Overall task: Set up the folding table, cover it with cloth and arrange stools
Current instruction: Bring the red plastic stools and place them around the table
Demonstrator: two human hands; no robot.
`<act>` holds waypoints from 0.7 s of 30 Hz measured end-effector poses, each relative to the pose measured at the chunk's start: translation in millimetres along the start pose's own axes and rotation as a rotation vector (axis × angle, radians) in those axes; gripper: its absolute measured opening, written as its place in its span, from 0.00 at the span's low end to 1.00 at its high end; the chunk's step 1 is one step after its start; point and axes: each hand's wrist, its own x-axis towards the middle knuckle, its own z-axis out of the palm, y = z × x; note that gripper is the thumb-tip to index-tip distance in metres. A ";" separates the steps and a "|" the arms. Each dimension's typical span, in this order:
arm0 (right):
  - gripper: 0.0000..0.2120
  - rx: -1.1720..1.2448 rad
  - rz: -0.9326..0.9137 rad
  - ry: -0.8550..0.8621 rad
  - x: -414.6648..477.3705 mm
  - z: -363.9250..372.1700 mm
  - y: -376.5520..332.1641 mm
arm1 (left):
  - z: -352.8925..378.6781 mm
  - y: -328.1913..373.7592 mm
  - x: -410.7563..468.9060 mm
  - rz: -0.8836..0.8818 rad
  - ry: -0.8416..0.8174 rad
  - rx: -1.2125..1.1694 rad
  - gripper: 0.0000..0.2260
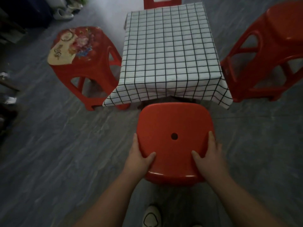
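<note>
A small table stands in the middle under a white cloth with a black grid [168, 51]; the cloth hangs over its near edge. In front of it is a red stool with a round hole in its seat [174, 128]. My left hand [139, 159] grips the seat's left rim, thumb on top. My right hand [208, 158] grips the right rim the same way. A red stool with a flower picture on its seat [85, 63] stands at the table's left. Another red stool [268, 51] stands at its right. Part of a red stool [162, 2] shows behind the table.
The floor [65, 153] is grey with a stone pattern. White shoes [64, 13] and dark objects lie at the far left. My own white shoe [151, 217] shows at the bottom, below the held stool.
</note>
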 end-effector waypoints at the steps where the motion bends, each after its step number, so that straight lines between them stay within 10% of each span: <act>1: 0.45 0.016 -0.009 0.007 -0.5 -0.5 -0.6 | -0.6 1.7 -0.5 0.011 0.000 0.003 0.49; 21: 0.43 -0.021 -0.026 -0.037 -124.5 13.8 80.1 | 8.7 -65.1 -133.3 0.021 -0.049 0.087 0.48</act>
